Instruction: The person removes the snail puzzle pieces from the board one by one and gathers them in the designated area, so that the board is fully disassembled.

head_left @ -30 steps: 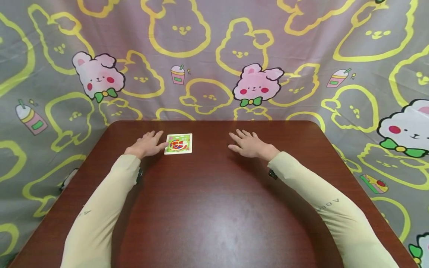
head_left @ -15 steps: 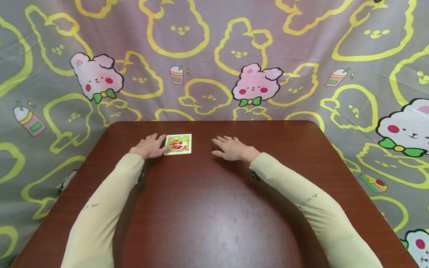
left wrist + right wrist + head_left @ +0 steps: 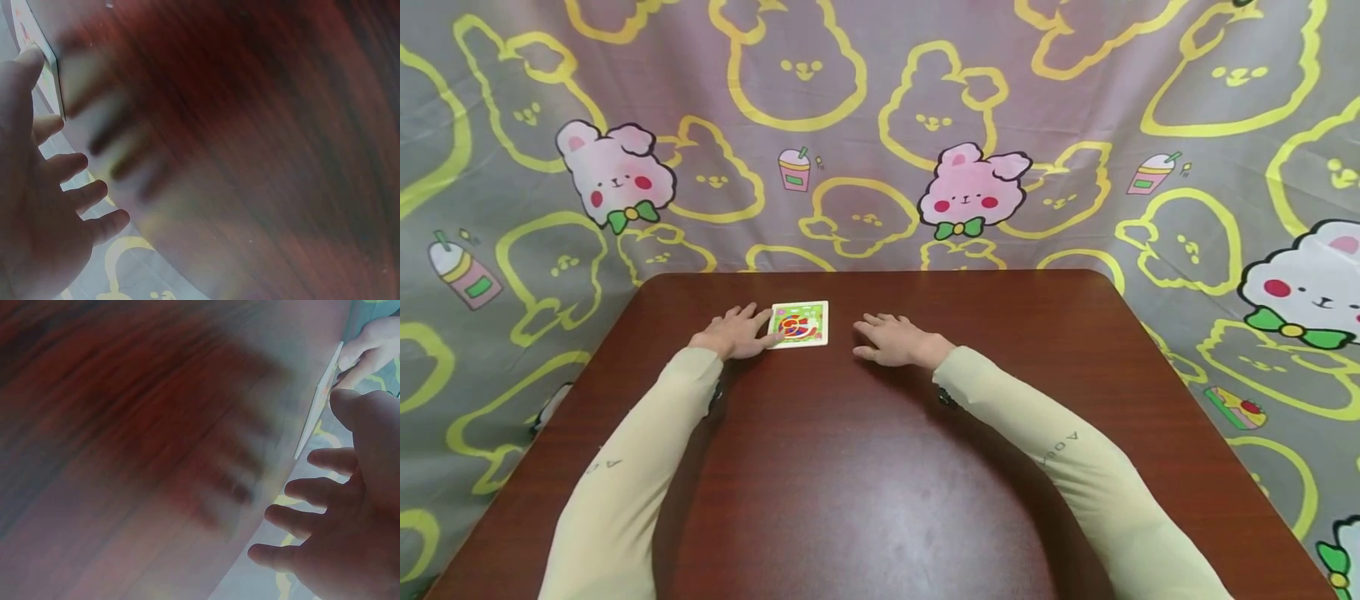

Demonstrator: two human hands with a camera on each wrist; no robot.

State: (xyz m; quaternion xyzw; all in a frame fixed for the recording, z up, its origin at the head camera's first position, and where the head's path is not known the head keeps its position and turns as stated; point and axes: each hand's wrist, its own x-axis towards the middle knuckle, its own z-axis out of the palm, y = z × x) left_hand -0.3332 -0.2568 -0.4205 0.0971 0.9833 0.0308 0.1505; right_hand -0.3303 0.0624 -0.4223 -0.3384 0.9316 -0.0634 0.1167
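A small square picture board (image 3: 800, 323) lies flat near the back left of the table, with a white border and a red, blue and orange snail-like figure on green. My left hand (image 3: 735, 330) is at its left side. The thumb (image 3: 30, 59) overlaps the board's lower left corner, while the other fingers stretch out past its left edge. My right hand (image 3: 891, 338) is to the right of the board, a short gap away, palm down with fingers extended and holding nothing. In the right wrist view the board (image 3: 319, 403) shows edge-on beyond the thumb.
The dark red-brown wooden table (image 3: 880, 467) is glossy and has rounded back corners. Right behind it hangs a grey curtain (image 3: 865, 125) printed with yellow outlines and pink bunny faces. Both forearms in pale sleeves (image 3: 1037, 433) reach across the table from the front.
My right hand has moved left, towards the board. My left hand has shifted slightly right, bringing its thumb over the board's corner. The board stays in place.
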